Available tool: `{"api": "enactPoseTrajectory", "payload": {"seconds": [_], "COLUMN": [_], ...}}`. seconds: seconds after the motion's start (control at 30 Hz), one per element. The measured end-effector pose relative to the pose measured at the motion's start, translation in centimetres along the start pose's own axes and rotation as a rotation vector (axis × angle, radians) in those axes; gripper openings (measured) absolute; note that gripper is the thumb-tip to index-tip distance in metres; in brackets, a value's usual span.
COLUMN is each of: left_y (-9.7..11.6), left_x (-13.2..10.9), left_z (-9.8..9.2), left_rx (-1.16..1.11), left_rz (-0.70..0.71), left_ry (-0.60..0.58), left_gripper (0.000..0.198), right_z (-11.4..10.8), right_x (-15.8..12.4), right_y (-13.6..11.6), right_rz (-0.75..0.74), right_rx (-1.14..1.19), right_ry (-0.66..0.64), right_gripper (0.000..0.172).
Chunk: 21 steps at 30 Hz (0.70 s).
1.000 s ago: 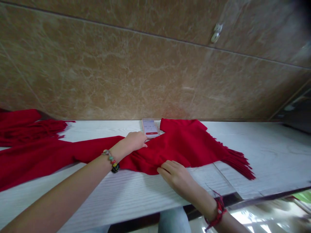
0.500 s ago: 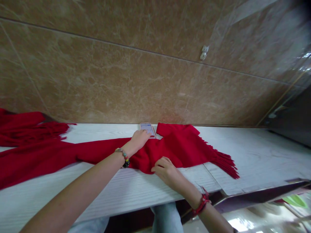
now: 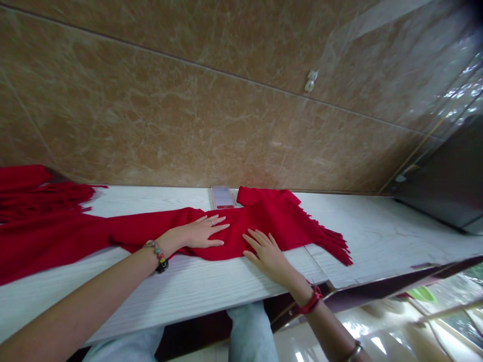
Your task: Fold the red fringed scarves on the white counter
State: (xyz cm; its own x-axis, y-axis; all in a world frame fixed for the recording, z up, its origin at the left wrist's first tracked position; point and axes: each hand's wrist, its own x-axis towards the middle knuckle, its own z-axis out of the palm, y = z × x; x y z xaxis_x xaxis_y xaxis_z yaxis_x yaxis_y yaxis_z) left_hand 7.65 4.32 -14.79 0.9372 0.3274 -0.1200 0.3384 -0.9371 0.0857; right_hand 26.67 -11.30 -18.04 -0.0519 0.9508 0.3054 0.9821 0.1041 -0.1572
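Note:
A long red scarf with a fringed end lies across a white wood-grain tabletop. My left hand rests flat on the scarf, fingers stretched out, a beaded bracelet on its wrist. My right hand lies palm down on the scarf's near edge, fingers spread, a red cord on its wrist. Neither hand holds anything. A phone lies just beyond my left hand, partly under the scarf's folded corner.
More red scarf fabric with fringe is heaped at the far left. A brown marble wall rises straight behind the table. A dark panel stands at the right. Below the table's front edge are my knees and a glossy floor.
Both hands went from pinching and bunching the scarf to lying flat on it with fingers spread. The cloth under them now lies smoother.

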Motion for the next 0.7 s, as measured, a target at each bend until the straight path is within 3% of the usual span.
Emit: {"api": "enactPoseTrajectory", "payload": {"seconds": [0.17, 0.33, 0.43, 0.5, 0.6, 0.7], "left_y": [-0.1, -0.5, 0.4, 1.4, 2.4, 2.3], "left_x": [-0.1, -0.3, -0.7, -0.9, -1.0, -1.2], "left_z": [0.4, 1.0, 1.2, 1.3, 1.5, 1.4], "left_rx": [0.03, 0.184, 0.223, 0.167, 0.033, -0.065], "left_rz": [0.01, -0.034, 0.005, 0.035, -0.008, -0.071], "left_ry": [0.077, 0.205, 0.285, 0.267, 0.137, 0.014], "left_gripper": [0.057, 0.041, 0.041, 0.042, 0.055, 0.071], "right_z": [0.0, -0.2, -0.6, -0.8, -0.4, 1.0], "right_x": [-0.4, -0.9, 0.0, 1.8, 5.0, 7.1], "right_y": [0.9, 1.8, 2.4, 2.4, 1.9, 1.5], "right_rz": [-0.042, -0.059, -0.079, -0.074, -0.032, 0.006], "right_rx": [-0.095, -0.151, -0.131, -0.105, -0.081, -0.087], "right_ry": [-0.154, -0.198, -0.193, -0.109, 0.005, -0.091], "right_gripper": [0.051, 0.053, 0.053, 0.052, 0.056, 0.062]}}
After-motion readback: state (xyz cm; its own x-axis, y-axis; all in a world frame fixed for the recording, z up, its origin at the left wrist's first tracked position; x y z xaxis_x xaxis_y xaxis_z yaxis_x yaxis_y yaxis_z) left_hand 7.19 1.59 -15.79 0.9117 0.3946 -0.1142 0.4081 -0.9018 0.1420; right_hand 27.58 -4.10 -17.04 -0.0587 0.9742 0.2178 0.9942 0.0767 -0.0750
